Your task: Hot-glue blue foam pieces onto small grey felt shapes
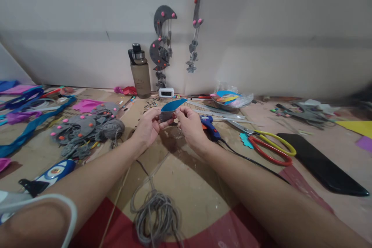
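Both hands meet over the cardboard at the middle, around a blue pointed felt piece (173, 105) with a grey strip (166, 116) across its lower part. My left hand (147, 127) is closed on the left side of the piece, fingers behind and below it. At the right edge my right hand (190, 127) pinches with thumb and fingertips; whether it also grips a strand is too small to tell. Below the hands, a loose coil of grey yarn (157, 217) lies on the table, its strands running up toward them. Just right of my right hand is a blue glue gun (213, 130).
Scissors (271, 151) and a black phone-like slab (322, 162) lie to the right. At left are grey felt pieces with pompoms (81, 128) and a yarn ball (114, 128). A bottle (141, 75) stands by the wall, near hanging felt moons (159, 52).
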Action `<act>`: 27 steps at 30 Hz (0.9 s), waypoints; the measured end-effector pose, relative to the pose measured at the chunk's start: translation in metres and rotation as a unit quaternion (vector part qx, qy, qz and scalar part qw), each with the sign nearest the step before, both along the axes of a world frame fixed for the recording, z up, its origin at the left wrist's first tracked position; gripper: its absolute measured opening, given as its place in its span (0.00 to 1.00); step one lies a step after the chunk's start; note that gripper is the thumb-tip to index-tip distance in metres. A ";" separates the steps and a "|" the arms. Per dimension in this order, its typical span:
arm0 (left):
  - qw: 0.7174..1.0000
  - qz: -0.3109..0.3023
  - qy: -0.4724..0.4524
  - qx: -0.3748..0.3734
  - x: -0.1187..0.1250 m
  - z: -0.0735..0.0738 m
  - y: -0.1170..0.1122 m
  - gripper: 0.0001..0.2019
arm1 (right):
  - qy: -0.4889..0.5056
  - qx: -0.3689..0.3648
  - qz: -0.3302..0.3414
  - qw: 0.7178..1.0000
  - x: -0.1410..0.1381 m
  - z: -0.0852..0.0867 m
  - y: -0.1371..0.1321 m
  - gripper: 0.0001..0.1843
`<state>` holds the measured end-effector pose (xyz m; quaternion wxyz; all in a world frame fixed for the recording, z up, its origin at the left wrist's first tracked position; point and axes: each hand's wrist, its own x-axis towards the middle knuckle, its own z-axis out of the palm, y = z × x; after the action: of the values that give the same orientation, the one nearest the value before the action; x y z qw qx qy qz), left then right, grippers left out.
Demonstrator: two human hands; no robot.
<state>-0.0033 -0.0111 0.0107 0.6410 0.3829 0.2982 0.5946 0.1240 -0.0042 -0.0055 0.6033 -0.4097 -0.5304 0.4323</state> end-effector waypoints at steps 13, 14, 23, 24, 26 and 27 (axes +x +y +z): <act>0.999 0.000 -0.030 -0.034 -0.002 0.002 0.000 0.04 | 0.004 -0.011 0.003 1.000 -0.001 0.003 -0.003 0.11; 0.999 0.000 -0.029 -0.034 -0.002 0.003 -0.001 0.03 | 0.005 -0.011 0.003 1.000 -0.001 0.003 -0.003 0.11; 1.000 -0.004 -0.019 -0.021 -0.001 0.003 -0.001 0.01 | 0.003 -0.005 -0.004 1.000 0.000 0.002 -0.001 0.12; 1.000 -0.003 -0.016 -0.018 -0.001 0.002 -0.001 0.02 | 0.003 -0.005 -0.003 1.000 0.000 0.002 -0.001 0.12; 1.000 0.000 -0.014 -0.014 -0.001 0.001 0.000 0.03 | 0.007 -0.005 -0.001 1.000 0.000 0.003 -0.002 0.11; 1.000 0.002 -0.015 -0.013 -0.002 0.001 0.000 0.03 | 0.010 -0.005 -0.001 1.000 0.000 0.003 -0.002 0.11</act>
<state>-0.0049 -0.0114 0.0120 0.6491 0.3647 0.2975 0.5977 0.1237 -0.0063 -0.0024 0.6069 -0.4085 -0.5222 0.4383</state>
